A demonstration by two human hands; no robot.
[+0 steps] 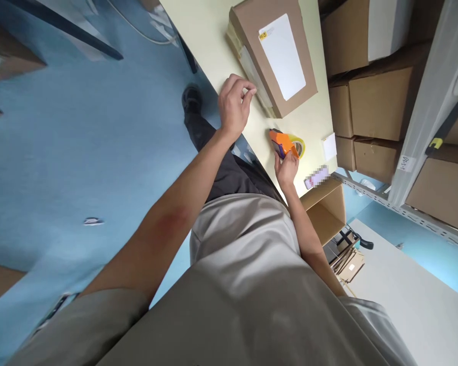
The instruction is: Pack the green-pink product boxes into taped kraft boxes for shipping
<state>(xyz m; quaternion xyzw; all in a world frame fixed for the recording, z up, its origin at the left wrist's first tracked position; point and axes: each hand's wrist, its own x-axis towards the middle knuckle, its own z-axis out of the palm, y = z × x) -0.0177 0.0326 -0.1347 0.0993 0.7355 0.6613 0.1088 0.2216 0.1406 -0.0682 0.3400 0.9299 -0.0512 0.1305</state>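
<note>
Right hand on the tape dispenser, left fingers at the box's taped side

The right hand (287,170) is wrapped around the near end of an orange tape dispenser (283,144); its roll of yellow tape (298,146) sits just to the right of that grip. Ahead of it on the pale table (202,35) lies the cardboard box (265,71), white label (282,56) upward. The left hand (234,104) is curled beside the taped side (252,71) of the box, thumb and fingertips drawn close; whether they pinch anything or touch the cardboard, I cannot tell.

To handle this well, I would keep the right grip firm but low, with the dispenser's toothed end away from the other fingers, and let the left fingertips smooth that side flat. The small card (329,146) right of the dispenser grip is best left clear of the tape.
</note>
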